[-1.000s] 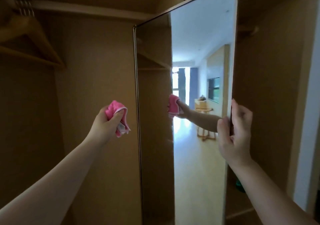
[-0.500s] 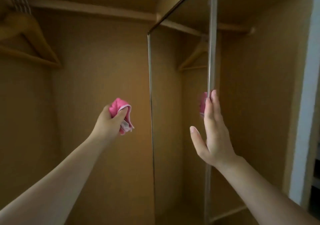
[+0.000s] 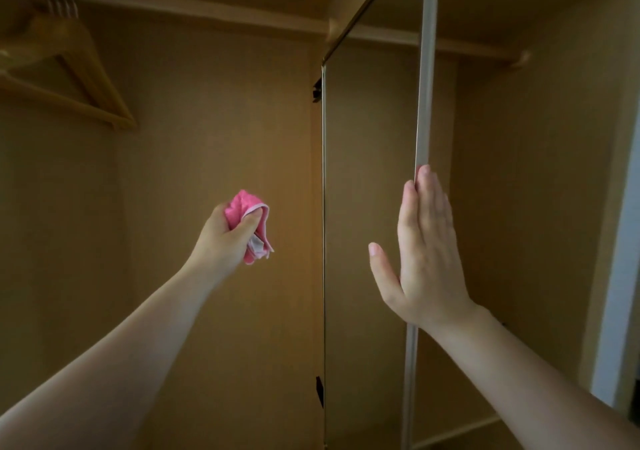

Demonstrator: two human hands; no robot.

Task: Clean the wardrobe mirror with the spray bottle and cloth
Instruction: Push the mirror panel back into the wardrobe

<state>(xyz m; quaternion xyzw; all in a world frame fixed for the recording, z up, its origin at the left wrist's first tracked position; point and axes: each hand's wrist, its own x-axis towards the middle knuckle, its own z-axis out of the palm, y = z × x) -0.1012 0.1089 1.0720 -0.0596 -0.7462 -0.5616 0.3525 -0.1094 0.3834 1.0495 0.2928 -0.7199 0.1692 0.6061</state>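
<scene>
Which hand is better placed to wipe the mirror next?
Left. The left hand grips the cloth, raised just beside the mirror. The right hand is open, fingers flat on the mirror's outer edge, holding no cloth; it probably steadies the panel.

I am finding no writing, label or number to read anywhere: nothing legible is showing on the pink cloth, the mirror door or the wardrobe panels.
</scene>
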